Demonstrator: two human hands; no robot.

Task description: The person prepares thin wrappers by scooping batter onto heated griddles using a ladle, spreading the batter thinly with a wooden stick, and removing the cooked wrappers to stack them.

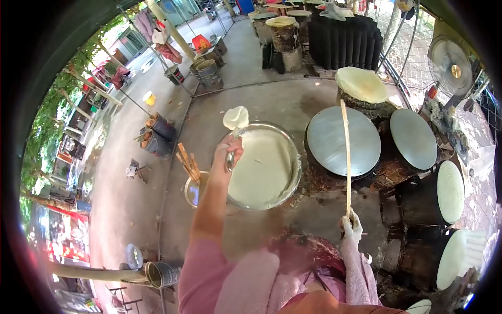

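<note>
My left hand [234,148] is closed round the handle of a ladle [236,119], whose bowl is coated or filled with white batter. It is above the left rim of a wide metal basin [299,175] holding pale batter [260,167]. In my right hand [351,226], which looks whitish as if gloved or dusted, is a long thin wooden stick [346,157]. The stick points away from me across a round grey griddle [328,137], whose surface looks bare. Whether the stick touches the griddle I cannot tell.
A second griddle [413,138] stands to the right, with pale rounds [451,192] on stoves along that side. Behind is another stove topped by a pale round [361,83]. A container with wooden sticks [189,165] sits left of the basin. A fan [451,68] stands at far right.
</note>
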